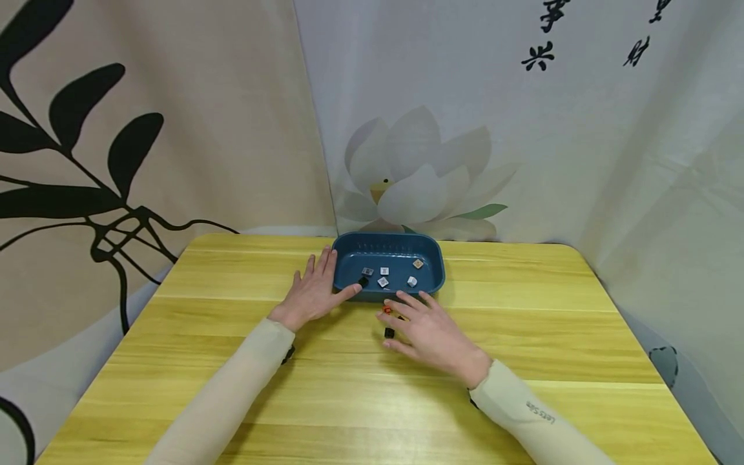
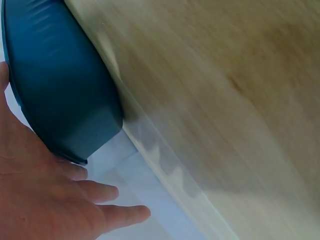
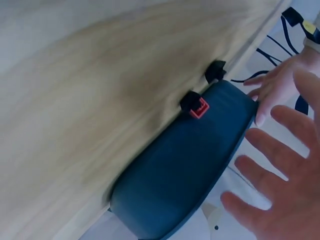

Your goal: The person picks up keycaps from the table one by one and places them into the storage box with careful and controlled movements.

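A dark blue plastic tray (image 1: pixel 372 296) stands near the table's far edge. My left hand (image 1: pixel 314 290) lies along its left side, fingers straight and the thumb over the front rim. In the left wrist view the left hand (image 2: pixel 55 195) is against the tray's rim (image 2: pixel 65 90). My right hand (image 1: pixel 433 336) hovers in front of the tray with fingers spread and nothing held. Below its fingers are a red-faced black cube (image 1: pixel 387 309) and a black cube (image 1: pixel 389 333); the right wrist view shows the red-faced cube (image 3: pixel 192 102) beside the tray (image 3: pixel 170 165).
Inside the tray lie several small cubes, among them a white cube (image 1: pixel 412 281), a tan cube (image 1: pixel 418 263) and a dark cube (image 1: pixel 363 282). The yellow wooden table (image 1: pixel 523 290) ends at a printed curtain (image 1: pixel 569 161) behind it.
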`<state>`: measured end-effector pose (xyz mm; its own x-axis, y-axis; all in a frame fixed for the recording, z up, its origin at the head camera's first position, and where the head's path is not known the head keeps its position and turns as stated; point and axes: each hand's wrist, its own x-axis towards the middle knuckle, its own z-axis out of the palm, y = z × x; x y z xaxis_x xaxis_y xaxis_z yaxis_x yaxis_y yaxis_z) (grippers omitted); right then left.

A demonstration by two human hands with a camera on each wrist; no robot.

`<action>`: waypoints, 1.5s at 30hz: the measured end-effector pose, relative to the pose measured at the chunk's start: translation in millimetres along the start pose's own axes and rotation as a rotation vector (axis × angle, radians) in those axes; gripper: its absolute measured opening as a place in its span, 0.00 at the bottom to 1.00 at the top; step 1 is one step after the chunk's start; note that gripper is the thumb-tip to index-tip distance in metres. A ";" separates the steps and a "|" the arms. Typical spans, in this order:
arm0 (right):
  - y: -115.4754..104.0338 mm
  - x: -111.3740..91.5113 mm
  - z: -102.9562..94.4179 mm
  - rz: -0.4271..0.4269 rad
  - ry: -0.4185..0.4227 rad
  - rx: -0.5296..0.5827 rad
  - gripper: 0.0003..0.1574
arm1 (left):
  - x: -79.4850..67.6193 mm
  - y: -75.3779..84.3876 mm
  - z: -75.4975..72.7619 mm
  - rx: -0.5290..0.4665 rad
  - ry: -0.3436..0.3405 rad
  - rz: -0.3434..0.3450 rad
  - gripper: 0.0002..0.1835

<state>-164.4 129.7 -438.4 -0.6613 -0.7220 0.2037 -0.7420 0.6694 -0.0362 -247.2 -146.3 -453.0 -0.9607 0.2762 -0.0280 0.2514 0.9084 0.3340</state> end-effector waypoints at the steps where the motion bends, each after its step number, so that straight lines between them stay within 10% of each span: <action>1: -0.3 0.7 1.3 -0.016 0.001 -0.001 0.31 | -0.2 -0.1 0.2 0.002 -0.004 -0.002 0.62; 23: -4.0 13.7 18.6 -0.079 -0.124 -0.079 0.16 | -0.5 -1.3 1.7 -0.007 -0.019 -0.009 0.63; 45: -2.6 9.1 20.5 -0.101 -0.009 -0.161 0.06 | 0.6 -1.7 2.3 -0.010 -0.032 -0.022 0.63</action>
<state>-170.7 117.8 -456.5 -0.5858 -0.7880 0.1897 -0.7779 0.6123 0.1413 -247.9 -146.9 -455.8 -0.9617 0.2662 -0.0652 0.2291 0.9114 0.3420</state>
